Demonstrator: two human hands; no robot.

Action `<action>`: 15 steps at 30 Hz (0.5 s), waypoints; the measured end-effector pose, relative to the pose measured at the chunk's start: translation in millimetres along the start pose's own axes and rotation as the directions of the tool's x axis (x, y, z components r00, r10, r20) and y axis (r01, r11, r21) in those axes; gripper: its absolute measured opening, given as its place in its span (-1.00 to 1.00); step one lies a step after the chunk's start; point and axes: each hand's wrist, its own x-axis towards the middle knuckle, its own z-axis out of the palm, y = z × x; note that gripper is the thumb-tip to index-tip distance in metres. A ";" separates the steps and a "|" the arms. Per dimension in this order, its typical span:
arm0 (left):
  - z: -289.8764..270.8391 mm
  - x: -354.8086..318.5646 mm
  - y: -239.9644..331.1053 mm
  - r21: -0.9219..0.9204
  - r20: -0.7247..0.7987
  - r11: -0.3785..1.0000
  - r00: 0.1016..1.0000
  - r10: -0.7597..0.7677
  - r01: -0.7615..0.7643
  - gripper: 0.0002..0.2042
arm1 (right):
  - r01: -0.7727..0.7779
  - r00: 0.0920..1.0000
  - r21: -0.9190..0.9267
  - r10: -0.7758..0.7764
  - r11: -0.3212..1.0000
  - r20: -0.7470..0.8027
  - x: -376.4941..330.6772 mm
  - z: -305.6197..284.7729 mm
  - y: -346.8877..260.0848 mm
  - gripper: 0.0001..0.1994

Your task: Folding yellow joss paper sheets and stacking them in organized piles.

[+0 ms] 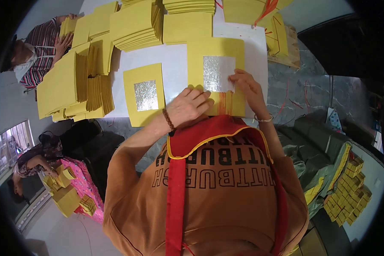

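A yellow paper sheet (pixel 195 51) lies in front of me on the white table, with a silver foil square (pixel 213 70) on it. Reddish streaks (pixel 223 102) run below the foil. My left hand (pixel 190 104) rests on the sheet's lower left part, fingers loosely spread, holding nothing I can see. At the foil's right edge, the bent fingers of my right hand (pixel 248 85) touch its duller part; a fingertip looks reddish, and nothing shows between the fingers. To the left lies a smaller-looking yellow sheet (pixel 129 91) bearing another silver foil square (pixel 145 94).
Stacked yellow paper (pixel 136 25) covers the table's far side and left end (pixel 57 87). Red strips (pixel 266 10) lie at the far right. A person (pixel 42 47) touches stacks at far left; another (pixel 38 160) sits lower left. Yellow bundles (pixel 350 192) stand at right.
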 end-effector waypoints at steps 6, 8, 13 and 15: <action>-3.3 0.6 -3.0 -0.536 -0.091 0.834 0.973 -0.210 0.130 -0.87 | -0.126 0.992 0.273 0.128 0.954 0.010 3.6 -4.7 4.4 -0.57; -2.3 0.7 -3.6 -0.689 0.027 0.630 0.881 -0.472 0.359 -0.87 | -0.121 0.992 0.241 0.123 0.963 0.008 3.7 -4.0 4.4 -0.54; 2.0 -0.2 -10.5 -0.766 0.265 0.358 0.769 -0.582 0.534 -0.84 | -0.081 0.997 0.191 0.081 0.978 0.011 1.7 -3.8 2.4 -0.47; 5.5 -0.7 -12.2 -0.807 0.303 0.250 0.738 -0.603 0.536 -0.83 | -0.066 0.998 0.176 0.063 0.982 0.021 2.0 -4.8 4.1 -0.46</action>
